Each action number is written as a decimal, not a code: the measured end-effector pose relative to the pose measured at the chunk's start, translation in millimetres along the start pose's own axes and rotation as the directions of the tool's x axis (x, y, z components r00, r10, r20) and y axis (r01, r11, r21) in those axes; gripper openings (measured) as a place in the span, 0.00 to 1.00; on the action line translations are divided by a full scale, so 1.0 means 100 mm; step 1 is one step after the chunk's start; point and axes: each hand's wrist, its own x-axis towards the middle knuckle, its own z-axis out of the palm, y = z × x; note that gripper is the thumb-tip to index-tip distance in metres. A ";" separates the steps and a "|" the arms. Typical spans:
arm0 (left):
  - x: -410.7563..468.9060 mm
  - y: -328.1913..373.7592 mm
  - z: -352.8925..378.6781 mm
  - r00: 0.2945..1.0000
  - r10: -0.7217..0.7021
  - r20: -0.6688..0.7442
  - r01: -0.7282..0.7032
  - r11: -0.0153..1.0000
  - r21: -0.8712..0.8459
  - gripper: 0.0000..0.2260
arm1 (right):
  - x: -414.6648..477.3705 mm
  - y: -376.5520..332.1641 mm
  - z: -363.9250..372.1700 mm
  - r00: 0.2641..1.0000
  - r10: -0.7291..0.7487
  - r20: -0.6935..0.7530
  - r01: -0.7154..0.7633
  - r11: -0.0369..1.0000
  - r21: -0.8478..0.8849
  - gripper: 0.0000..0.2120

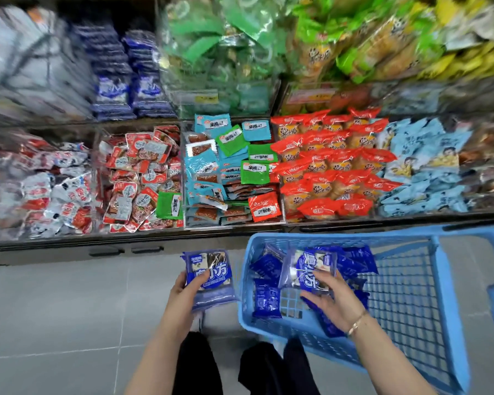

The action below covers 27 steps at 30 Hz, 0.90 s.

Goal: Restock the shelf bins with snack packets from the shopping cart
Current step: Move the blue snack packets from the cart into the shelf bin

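Inside the blue cart (340, 236), the right hand (330, 300) grasps a blue packet (308, 266). Just outside, the left hand (184, 292) clutches a stack (208, 276), probably batching for one trip.

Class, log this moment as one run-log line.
left hand: holds packet stack beside cart | right hand: grips blue packet inside cart | phase: picking from cart

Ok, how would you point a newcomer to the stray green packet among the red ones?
Find the lower shelf behind the blue cart. Its second bin from the left holds red packets. At that bin's front right corner lies the only green packet there.
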 end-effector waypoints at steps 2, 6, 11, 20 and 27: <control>-0.14 0.17 -0.11 1.000 0.024 -0.007 -0.024 0.999 -0.039 0.11 | -0.15 -0.04 0.18 1.000 -0.012 0.022 0.013 1.000 -0.022 0.17; -0.29 0.52 -0.48 0.999 0.050 -0.011 -0.050 0.998 -0.041 0.09 | -0.41 -0.02 0.59 0.997 -0.079 -0.019 0.080 0.996 0.031 0.35; -0.29 1.06 -1.29 0.998 0.065 -0.006 -0.065 0.997 -0.050 0.15 | -0.54 0.28 1.28 0.974 -0.208 -0.094 0.215 0.973 0.078 0.20; -0.06 2.06 -2.45 0.982 0.188 0.004 -0.188 0.982 -0.032 0.12 | -0.53 0.77 2.44 0.953 -0.225 -0.203 0.247 0.965 0.092 0.03; 0.25 2.47 -2.54 0.990 0.143 0.015 -0.140 0.985 -0.104 0.19 | -0.26 0.72 3.16 0.991 -0.120 -0.059 0.124 0.990 0.064 0.20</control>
